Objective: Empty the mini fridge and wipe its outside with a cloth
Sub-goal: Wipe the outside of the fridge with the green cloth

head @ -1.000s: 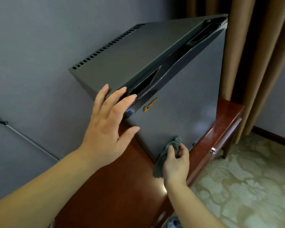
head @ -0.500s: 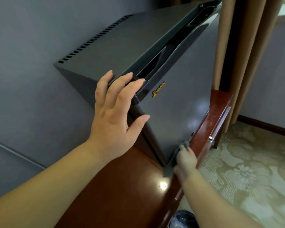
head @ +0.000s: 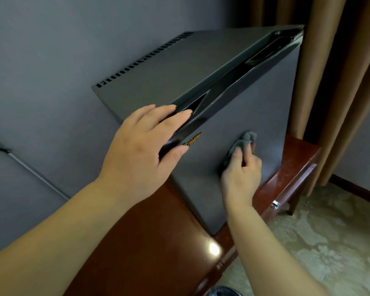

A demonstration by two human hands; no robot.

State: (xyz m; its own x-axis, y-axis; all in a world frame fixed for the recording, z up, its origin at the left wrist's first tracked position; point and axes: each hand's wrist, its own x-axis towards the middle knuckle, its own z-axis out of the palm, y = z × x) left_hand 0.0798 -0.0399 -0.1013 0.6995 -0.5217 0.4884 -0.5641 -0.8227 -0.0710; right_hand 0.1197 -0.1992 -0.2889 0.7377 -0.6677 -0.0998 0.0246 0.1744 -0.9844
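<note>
The left hand [head: 141, 146] covers the near top corner of the mini fridge [head: 169, 71] and the start of its orange logo [head: 194, 139], whose letters are blurred. The right hand [head: 241, 174] hides part of the grey cloth [head: 242, 138]. A dark object [head: 222, 292] is cut off by the bottom edge and cannot be identified.

The mini fridge [head: 169, 77] is showing a smooth, matt grey skin that looks like painted metal. The black trim [head: 222, 97] along its door's top edge is gleaming like glossy plastic. At centre right the grey cloth [head: 241, 142] is looking soft and slightly fuzzy. The red-brown wooden table [head: 158, 242] is shining with varnish and mirroring a light spot. The brown curtain [head: 329, 82] at upper right is looking like matt woven fabric.
</note>
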